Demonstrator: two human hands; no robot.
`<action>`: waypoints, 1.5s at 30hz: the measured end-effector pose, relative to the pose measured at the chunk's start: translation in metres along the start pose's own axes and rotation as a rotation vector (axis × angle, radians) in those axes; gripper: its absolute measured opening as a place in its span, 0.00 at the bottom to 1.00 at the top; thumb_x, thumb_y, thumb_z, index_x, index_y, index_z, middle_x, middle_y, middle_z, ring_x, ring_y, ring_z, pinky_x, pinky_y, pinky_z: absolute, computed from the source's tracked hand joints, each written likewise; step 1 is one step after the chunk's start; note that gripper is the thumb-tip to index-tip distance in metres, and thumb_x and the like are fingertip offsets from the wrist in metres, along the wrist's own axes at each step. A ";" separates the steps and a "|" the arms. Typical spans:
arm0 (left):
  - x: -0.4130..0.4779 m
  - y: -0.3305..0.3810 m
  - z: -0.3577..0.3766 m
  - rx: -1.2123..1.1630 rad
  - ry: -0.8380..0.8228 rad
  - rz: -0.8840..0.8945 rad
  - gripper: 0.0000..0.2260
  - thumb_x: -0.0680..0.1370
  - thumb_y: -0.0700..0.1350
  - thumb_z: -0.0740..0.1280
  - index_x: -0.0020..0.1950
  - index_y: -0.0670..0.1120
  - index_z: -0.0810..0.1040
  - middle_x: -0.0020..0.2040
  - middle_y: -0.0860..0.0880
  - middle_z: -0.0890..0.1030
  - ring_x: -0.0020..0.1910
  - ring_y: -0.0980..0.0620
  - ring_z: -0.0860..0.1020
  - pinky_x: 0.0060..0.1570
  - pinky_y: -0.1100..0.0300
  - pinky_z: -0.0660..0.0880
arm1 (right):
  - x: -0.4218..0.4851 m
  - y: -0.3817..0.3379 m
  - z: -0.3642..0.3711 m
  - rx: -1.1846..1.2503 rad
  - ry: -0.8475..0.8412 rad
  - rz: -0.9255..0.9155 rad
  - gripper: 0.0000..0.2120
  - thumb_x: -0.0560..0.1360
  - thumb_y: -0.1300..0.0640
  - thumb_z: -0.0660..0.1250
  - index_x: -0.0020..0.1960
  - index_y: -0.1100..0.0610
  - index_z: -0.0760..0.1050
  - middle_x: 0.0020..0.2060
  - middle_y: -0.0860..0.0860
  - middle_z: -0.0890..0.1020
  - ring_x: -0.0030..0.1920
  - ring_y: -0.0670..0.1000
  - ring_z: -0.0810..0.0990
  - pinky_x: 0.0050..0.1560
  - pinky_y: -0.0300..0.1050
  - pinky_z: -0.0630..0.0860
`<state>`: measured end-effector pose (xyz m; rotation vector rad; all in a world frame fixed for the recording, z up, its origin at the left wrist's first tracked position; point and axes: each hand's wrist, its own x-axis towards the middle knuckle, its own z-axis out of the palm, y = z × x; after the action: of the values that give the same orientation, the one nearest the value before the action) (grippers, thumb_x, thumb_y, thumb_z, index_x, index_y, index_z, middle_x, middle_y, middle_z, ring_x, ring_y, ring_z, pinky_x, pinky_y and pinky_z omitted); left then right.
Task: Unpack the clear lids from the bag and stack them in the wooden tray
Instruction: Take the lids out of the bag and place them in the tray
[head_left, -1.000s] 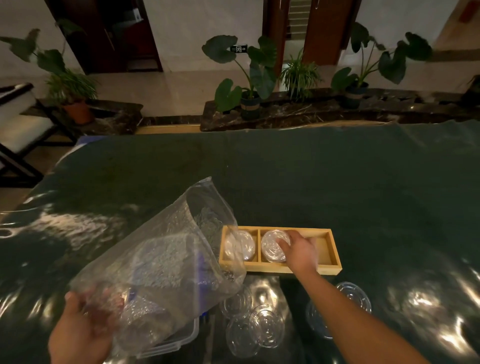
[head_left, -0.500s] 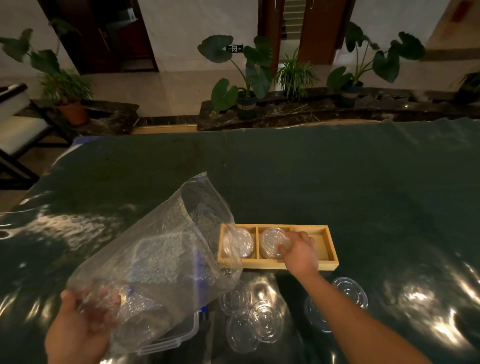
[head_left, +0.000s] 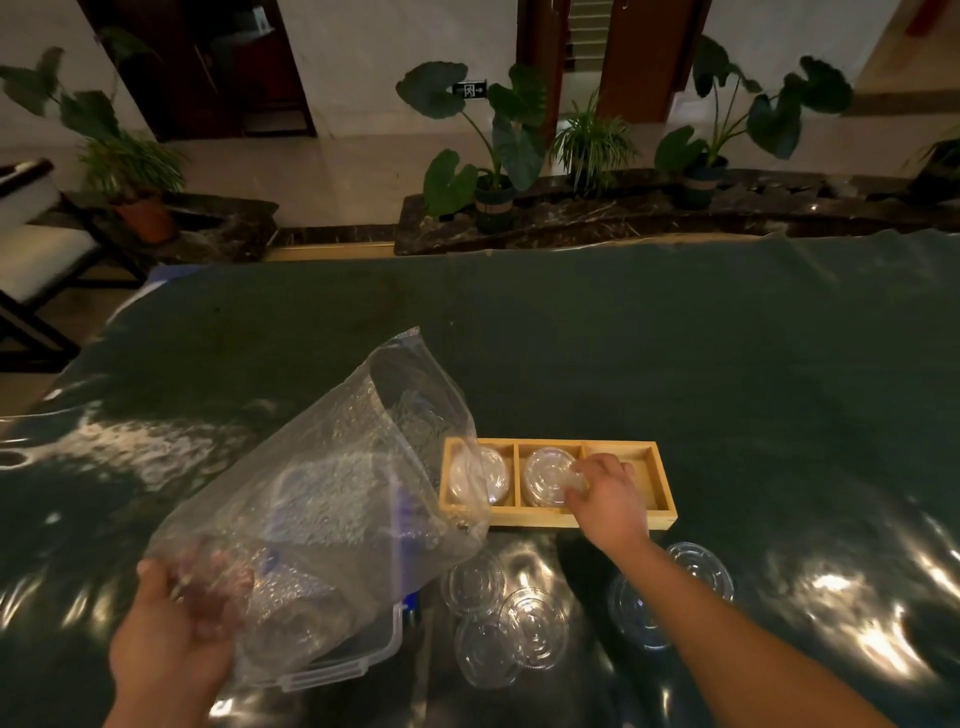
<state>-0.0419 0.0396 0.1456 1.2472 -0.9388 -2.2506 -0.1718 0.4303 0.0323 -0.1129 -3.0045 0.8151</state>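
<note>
Left hand (head_left: 171, 639) grips the clear bag (head_left: 332, 499) by its bottom, mouth tilted up over the wooden tray's (head_left: 660, 499) left end. Right hand (head_left: 608, 499) sits over the middle compartment, fingertips on a lid stack (head_left: 545, 475). Loose lids (head_left: 509, 623) lie near the table's (head_left: 727, 353) front edge.

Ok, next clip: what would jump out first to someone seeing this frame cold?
Probably the big crumpled clear bag, held up by the left hand at lower left, its mouth reaching over the left end of the wooden tray. Next, the right hand resting on the lids in the tray's middle compartment, while loose clear lids lie scattered on the dark table in front.
</note>
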 end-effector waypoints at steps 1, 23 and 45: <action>0.000 -0.001 -0.002 -0.008 0.057 0.029 0.13 0.84 0.52 0.64 0.60 0.46 0.81 0.49 0.57 0.86 0.33 0.62 0.83 0.26 0.66 0.79 | -0.001 -0.005 -0.007 0.043 0.019 -0.017 0.17 0.76 0.52 0.70 0.64 0.52 0.78 0.64 0.49 0.77 0.64 0.52 0.72 0.60 0.46 0.72; -0.062 -0.019 0.054 0.227 -0.177 -0.045 0.19 0.83 0.57 0.62 0.49 0.44 0.86 0.36 0.46 0.87 0.30 0.50 0.85 0.28 0.57 0.81 | -0.092 -0.213 -0.124 -0.121 -0.683 -0.837 0.27 0.76 0.46 0.70 0.73 0.49 0.69 0.67 0.47 0.75 0.64 0.44 0.71 0.68 0.37 0.68; -0.065 -0.023 0.041 0.377 -0.218 0.084 0.18 0.84 0.57 0.62 0.52 0.46 0.85 0.42 0.46 0.89 0.31 0.53 0.85 0.26 0.59 0.79 | -0.108 -0.185 -0.089 0.503 -0.535 -0.325 0.09 0.73 0.56 0.75 0.50 0.49 0.77 0.46 0.44 0.80 0.45 0.41 0.80 0.44 0.29 0.76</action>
<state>-0.0433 0.1109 0.1822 1.0926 -1.5244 -2.2423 -0.0718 0.3077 0.2015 0.6833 -2.9864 1.7361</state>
